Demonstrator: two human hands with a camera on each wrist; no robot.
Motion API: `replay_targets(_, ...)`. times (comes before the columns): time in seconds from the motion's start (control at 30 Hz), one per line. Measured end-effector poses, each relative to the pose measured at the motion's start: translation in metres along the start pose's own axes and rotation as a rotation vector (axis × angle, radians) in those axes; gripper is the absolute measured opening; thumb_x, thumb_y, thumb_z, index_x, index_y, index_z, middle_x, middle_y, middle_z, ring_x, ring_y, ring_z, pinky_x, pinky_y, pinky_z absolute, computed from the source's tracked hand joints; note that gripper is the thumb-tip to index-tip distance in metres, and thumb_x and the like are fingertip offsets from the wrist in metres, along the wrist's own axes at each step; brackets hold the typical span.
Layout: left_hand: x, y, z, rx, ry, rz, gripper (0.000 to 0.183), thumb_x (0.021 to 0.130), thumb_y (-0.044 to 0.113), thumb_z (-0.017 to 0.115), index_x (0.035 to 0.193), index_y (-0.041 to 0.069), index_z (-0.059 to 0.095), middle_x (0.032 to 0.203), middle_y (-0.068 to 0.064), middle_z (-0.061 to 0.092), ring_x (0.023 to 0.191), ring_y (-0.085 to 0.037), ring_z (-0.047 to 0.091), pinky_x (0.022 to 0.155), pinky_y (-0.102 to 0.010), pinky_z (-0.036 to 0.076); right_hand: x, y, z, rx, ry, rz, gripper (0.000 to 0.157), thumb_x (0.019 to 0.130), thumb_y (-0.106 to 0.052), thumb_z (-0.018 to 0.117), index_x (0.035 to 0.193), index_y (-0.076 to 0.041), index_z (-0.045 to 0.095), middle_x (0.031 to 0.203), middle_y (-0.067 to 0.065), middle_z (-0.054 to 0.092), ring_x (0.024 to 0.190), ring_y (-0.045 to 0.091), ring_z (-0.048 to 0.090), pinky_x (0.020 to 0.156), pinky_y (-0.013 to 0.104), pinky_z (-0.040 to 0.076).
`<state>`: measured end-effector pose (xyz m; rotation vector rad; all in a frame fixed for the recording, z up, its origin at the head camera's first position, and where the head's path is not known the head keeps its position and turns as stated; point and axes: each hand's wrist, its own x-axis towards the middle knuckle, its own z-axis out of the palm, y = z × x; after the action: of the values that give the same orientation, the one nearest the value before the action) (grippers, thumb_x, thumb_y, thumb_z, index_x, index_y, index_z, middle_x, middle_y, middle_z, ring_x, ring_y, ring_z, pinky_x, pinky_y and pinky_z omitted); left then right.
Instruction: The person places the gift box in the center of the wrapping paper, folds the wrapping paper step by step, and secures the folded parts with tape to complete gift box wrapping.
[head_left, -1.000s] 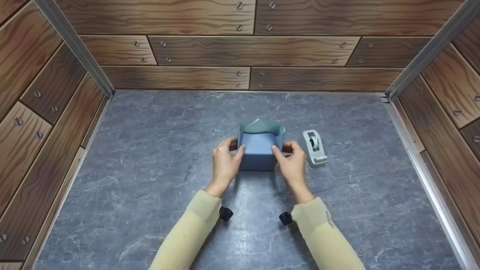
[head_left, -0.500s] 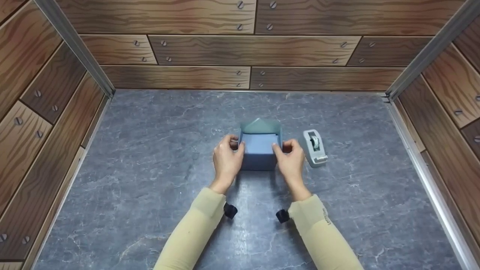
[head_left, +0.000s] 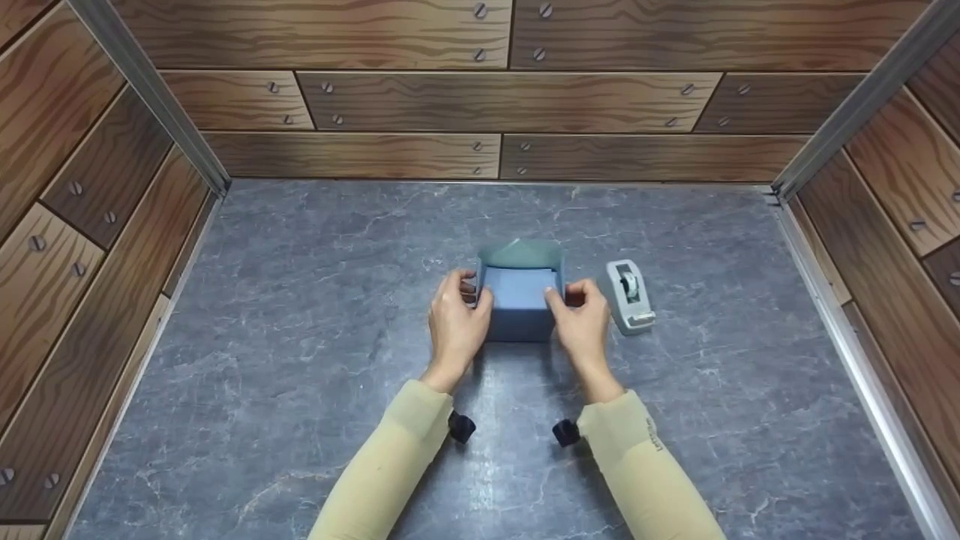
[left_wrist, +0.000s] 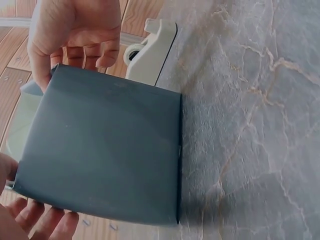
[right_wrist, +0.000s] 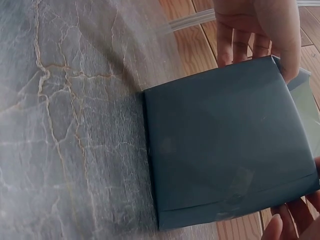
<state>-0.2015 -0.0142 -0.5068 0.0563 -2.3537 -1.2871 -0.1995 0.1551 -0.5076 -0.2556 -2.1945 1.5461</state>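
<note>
A blue paper box [head_left: 519,327] stands on the table between the two hands, a blue flap [head_left: 521,288] folded over its top. Behind that flap rises a pale green inner panel [head_left: 529,255]. My left hand [head_left: 459,319] grips the left side, thumb on the near top edge and fingers along the outer wall. On the opposite side my right hand [head_left: 583,319] holds the box the same way. Small pieces of clear tape [right_wrist: 242,181] show on the face turned to the right wrist camera. The box's inside is mostly hidden by the flap.
A grey tape dispenser [head_left: 631,296] with a roll of tape stands just right of the right hand. Wood-patterned walls [head_left: 495,101] enclose the marbled grey table [head_left: 315,315] at the back and both sides.
The box's right wall has drawn inward and its rim looks straighter. Both hands have shifted slightly toward each other, keeping their hold. The tape dispenser has stayed put.
</note>
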Motion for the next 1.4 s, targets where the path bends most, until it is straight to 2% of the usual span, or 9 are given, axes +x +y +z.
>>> replay_targets(0.13,-0.001,-0.002,-0.001,0.021,-0.006,-0.020,0.020,0.081,0.029,0.063,0.096,0.015,0.064,0.083,0.005,0.059,0.072,-0.008,0.058,0.063,-0.026,0.047,0.000,0.001,0.000,0.014,-0.008,0.008,0.021,0.073,-0.013,0.073,0.075,-0.001,0.055,0.073,0.010,0.057,0.066,0.018,0.052,0.061,0.027,0.043)
replay_targets(0.33,0.002,0.001,-0.001,0.090,-0.008,-0.066,0.015,0.080,0.033,0.063,0.080,0.018,0.062,0.074,0.008,0.057,0.065,-0.011,0.055,0.058,-0.033,0.044,-0.001,0.000,0.001,-0.010,-0.001,-0.001,0.021,0.074,-0.014,0.073,0.076,-0.001,0.056,0.073,0.010,0.057,0.067,0.019,0.053,0.062,0.027,0.043)
replay_targets(0.5,0.005,0.003,0.000,0.134,-0.017,-0.096,0.014,0.079,0.031,0.062,0.076,0.018,0.059,0.071,0.007,0.055,0.063,-0.014,0.054,0.056,-0.035,0.043,-0.003,0.000,0.001,-0.010,-0.004,-0.010,0.021,0.074,-0.013,0.072,0.077,-0.001,0.056,0.075,0.011,0.058,0.069,0.020,0.054,0.063,0.029,0.044)
replay_targets(0.77,0.005,0.002,0.002,0.146,-0.022,-0.089,0.013,0.078,0.030,0.061,0.074,0.019,0.057,0.073,0.007,0.054,0.063,-0.015,0.053,0.056,-0.034,0.042,0.000,0.000,-0.009,-0.067,-0.073,-0.045,0.020,0.077,-0.018,0.071,0.084,-0.003,0.060,0.080,0.009,0.062,0.074,0.018,0.057,0.064,0.029,0.045)
replay_targets(0.93,0.005,0.002,0.002,0.147,-0.021,-0.074,0.013,0.078,0.029,0.061,0.074,0.019,0.056,0.072,0.006,0.053,0.062,-0.015,0.052,0.054,-0.033,0.041,-0.001,0.001,-0.018,-0.058,-0.095,-0.082,0.017,0.077,-0.016,0.070,0.087,-0.004,0.063,0.080,0.006,0.063,0.072,0.016,0.058,0.062,0.027,0.047)
replay_targets(1.2,0.006,0.002,0.002,0.169,-0.012,-0.057,0.015,0.079,0.030,0.061,0.073,0.018,0.054,0.072,0.005,0.053,0.063,-0.018,0.053,0.055,-0.036,0.041,-0.001,-0.002,-0.018,-0.061,-0.055,-0.156,0.007,0.075,-0.010,0.071,0.072,-0.006,0.066,0.071,0.001,0.062,0.066,0.012,0.058,0.056,0.022,0.047)
replay_targets(1.4,0.006,0.002,0.002,0.171,-0.027,-0.058,0.015,0.079,0.031,0.062,0.073,0.020,0.054,0.073,0.006,0.053,0.064,-0.016,0.053,0.056,-0.034,0.042,0.000,-0.005,-0.016,-0.114,-0.004,-0.203,0.013,0.074,-0.007,0.069,0.062,-0.010,0.064,0.067,-0.002,0.059,0.062,0.010,0.056,0.053,0.022,0.045)
